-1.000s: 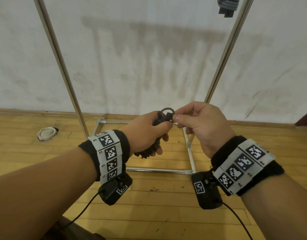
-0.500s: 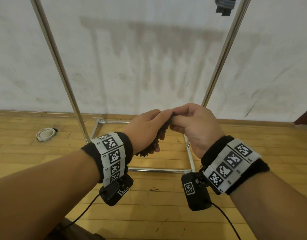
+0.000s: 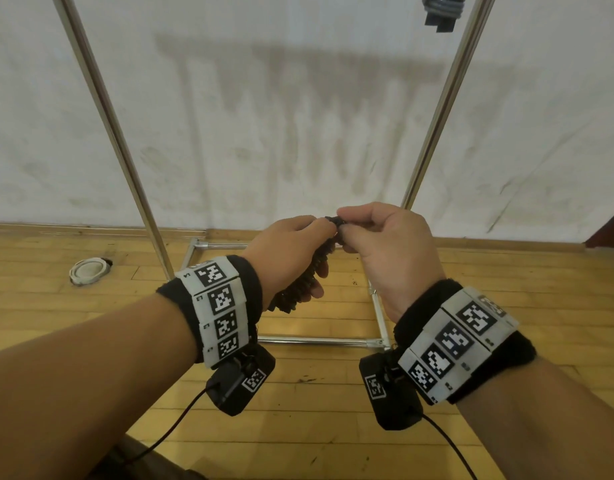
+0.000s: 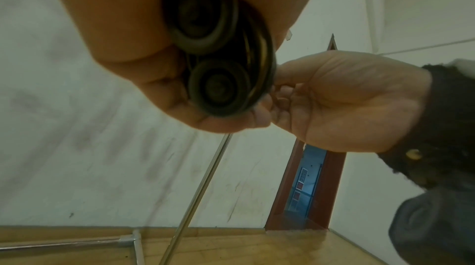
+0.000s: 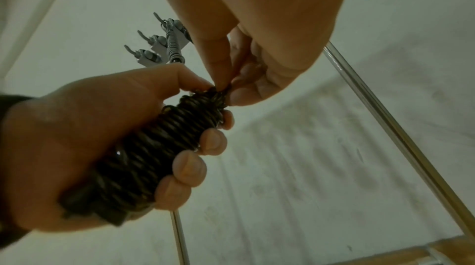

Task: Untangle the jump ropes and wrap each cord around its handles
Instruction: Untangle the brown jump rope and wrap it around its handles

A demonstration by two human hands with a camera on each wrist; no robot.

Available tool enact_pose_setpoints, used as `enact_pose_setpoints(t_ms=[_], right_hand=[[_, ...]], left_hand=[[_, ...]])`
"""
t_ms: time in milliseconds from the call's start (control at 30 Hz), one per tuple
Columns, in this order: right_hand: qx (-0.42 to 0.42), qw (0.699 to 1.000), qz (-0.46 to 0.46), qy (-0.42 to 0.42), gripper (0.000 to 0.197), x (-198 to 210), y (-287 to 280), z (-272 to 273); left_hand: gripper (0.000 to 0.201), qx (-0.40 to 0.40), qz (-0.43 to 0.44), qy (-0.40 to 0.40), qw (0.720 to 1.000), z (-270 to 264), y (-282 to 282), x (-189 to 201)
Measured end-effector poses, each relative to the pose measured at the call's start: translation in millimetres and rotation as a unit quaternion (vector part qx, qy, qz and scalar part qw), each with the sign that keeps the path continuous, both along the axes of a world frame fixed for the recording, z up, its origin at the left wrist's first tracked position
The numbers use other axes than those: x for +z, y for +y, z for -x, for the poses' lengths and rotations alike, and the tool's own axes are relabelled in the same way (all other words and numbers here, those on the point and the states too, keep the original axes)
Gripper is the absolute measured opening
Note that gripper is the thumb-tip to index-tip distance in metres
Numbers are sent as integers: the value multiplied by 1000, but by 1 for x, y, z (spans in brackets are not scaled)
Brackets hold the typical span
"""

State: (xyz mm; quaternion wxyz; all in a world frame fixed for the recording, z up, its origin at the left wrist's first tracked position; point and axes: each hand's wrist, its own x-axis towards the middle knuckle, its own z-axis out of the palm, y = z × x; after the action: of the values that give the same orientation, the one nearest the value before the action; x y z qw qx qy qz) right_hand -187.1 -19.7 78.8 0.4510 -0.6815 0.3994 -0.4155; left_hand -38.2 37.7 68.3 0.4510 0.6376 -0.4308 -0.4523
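White wall (image 3: 298, 98) was scuffed, with grey smudge marks. Wood plank floor (image 3: 298, 427) met a wood baseboard (image 3: 90, 228). Metal tube frame (image 3: 319, 340) stood on the floor against the wall. Round white fitting (image 3: 89, 270) sat in the floor. Red-brown door frame (image 4: 331, 178) stood at the corner.

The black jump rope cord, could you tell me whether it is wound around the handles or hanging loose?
Wound: the cord coils tightly around both handles in the left hand; the right hand pinches its end.

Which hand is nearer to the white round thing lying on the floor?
Left. The left hand is on the same side as the white round thing; the right hand is further away, beyond the left.
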Motion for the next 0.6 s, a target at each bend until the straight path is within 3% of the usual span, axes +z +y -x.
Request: enact_pose_setpoints(t_ms=[133, 300, 600], right_hand=[[31, 999, 26, 17, 23, 2, 2, 1], [125, 982, -109, -90, 26, 7, -4, 8], [201, 939, -227, -159, 27, 11, -6, 12]], left_hand=[[29, -13, 7, 25, 1000, -3, 0, 0], [26, -28, 33, 79, 996, -9, 2, 2], [25, -59, 43, 164, 984, -8, -1, 3]])
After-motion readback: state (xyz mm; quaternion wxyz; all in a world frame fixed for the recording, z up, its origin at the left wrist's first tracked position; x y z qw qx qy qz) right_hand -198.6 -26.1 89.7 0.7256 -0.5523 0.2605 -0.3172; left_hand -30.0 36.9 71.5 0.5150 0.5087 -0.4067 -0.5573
